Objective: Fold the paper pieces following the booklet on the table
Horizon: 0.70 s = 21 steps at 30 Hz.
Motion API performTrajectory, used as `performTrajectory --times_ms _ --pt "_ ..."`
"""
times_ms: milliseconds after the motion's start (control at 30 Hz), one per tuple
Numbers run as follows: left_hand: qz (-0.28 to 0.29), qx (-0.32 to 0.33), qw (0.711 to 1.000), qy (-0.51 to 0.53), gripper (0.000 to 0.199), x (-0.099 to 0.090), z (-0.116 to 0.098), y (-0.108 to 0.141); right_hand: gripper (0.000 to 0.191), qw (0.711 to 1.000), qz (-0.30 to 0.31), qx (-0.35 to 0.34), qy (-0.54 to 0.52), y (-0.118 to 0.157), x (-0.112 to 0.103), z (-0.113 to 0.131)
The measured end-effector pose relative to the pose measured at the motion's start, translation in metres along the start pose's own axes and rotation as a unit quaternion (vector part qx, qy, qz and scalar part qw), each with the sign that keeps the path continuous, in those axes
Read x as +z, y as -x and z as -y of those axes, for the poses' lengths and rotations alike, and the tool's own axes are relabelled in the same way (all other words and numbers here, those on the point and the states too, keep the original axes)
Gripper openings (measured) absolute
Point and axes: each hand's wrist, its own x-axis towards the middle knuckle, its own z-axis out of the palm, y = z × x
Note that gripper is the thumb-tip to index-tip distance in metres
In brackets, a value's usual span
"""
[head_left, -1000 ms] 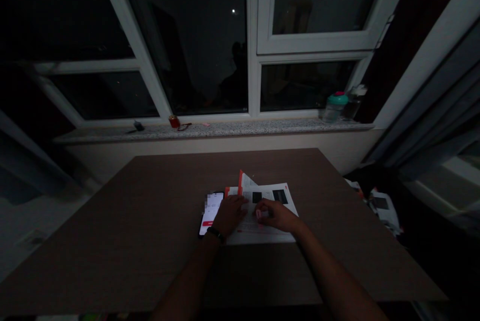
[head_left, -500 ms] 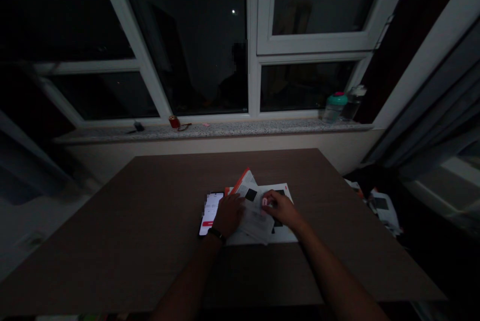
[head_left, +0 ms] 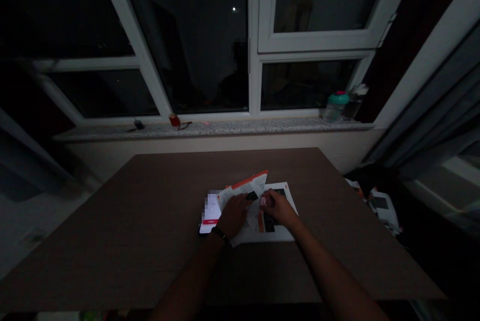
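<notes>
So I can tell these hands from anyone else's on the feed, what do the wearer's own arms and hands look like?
The left hand has a narrow dark wristband with a small pale glint at its wrist. The right hand has no band. Neither wears a glove, and no sleeve shows on either forearm. It is too dark to rule out rings.

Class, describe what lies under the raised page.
Under the raised page, the printed sheet shows at the right and the phone at the left. Whatever the page and left hand cover cannot be seen.
</notes>
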Motion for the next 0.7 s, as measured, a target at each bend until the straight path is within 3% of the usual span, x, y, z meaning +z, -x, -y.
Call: performTrajectory --times_ms 200,367,467,700 --pt "0.015 0.019 0.999 0.030 0.058 0.006 0.005 0.004 0.024 0.998 -0.011 0.023 0.051 -0.002 0.007 0.002" --pt "0.011 0.025 0.999 0.032 0.064 0.007 0.005 0.004 0.027 0.993 0.093 -0.021 0.068 0.004 0.005 0.013" --pt "0.016 0.032 0.999 0.028 0.069 0.006 0.003 0.005 0.028 0.989 0.123 -0.037 0.066 0.007 0.005 0.017" --pt "0.052 0.028 0.998 0.026 0.078 0.002 0.003 0.005 0.024 0.997 0.014 0.009 0.072 -0.005 0.007 0.008"
